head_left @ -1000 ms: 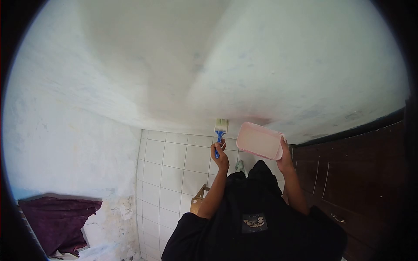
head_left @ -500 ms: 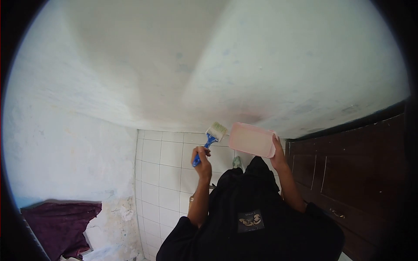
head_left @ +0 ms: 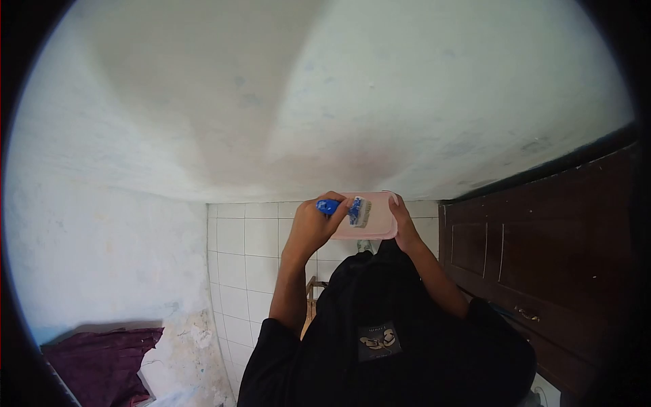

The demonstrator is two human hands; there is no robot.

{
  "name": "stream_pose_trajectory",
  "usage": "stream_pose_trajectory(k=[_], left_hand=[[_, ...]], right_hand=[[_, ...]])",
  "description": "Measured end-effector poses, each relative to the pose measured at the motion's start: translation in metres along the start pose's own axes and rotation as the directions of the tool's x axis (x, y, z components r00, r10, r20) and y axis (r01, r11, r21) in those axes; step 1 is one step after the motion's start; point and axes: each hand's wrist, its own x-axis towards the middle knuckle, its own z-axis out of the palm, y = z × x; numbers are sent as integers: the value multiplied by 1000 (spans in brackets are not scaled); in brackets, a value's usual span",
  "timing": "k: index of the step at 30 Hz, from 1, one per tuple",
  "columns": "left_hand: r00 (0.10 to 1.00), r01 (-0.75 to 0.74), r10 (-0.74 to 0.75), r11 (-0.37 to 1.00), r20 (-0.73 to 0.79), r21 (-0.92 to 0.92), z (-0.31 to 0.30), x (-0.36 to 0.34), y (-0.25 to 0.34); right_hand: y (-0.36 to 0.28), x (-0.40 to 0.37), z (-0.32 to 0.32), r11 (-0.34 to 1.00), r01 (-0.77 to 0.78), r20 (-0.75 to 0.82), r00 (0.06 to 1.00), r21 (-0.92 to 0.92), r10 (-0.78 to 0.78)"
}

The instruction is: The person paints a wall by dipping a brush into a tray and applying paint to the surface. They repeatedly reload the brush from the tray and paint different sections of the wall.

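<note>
My left hand (head_left: 312, 227) is closed around the blue handle of a paintbrush (head_left: 355, 212), whose pale bristles point to the right. The brush head overlaps a shallow pink plastic container (head_left: 383, 214) with pale contents. At the container's right end, my right hand (head_left: 405, 229) grips the rim, thumb on top and the other fingers mostly hidden. Both hands are in front of my body, close to the whitish wall (head_left: 380, 95), which has patchy blue and grey marks.
To the right stands a dark brown wooden panelled door (head_left: 542, 258) with a metal handle. A dark purple cloth (head_left: 102, 366) hangs at the lower left wall. White floor tiles (head_left: 261, 237) lie below, with part of a wooden stool (head_left: 310, 288) beside me.
My left hand has brought the brush right and turned it, from beside the container to over it. The container has shifted left in view, held by my right hand.
</note>
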Motion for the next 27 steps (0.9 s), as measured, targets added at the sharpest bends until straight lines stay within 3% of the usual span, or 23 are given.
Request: stream_pose_trajectory(k=[4,8,14,22,27], left_hand=[[995,-71,66,996,74,62,20,9,-5],[991,-126,125,992,53,28,28,10,-8],[997,-73,73,997,-23,6,41,9,-1],[993,-54,64,993,-102,105,49,4,-11],[985,-26,38,997,-167,71,56,0,-23]], right_hand=[[-4,-4,5,999,1,-38,999,34,0],[-5,-7,9,999,7,-19,1000,34,-7],[-6,-8,13,997,65,32,998,-48,-63],[-7,-7,17,999,37,33,999,-31,-36],[-10,-8,14,1000,15,40,999,9,-16]])
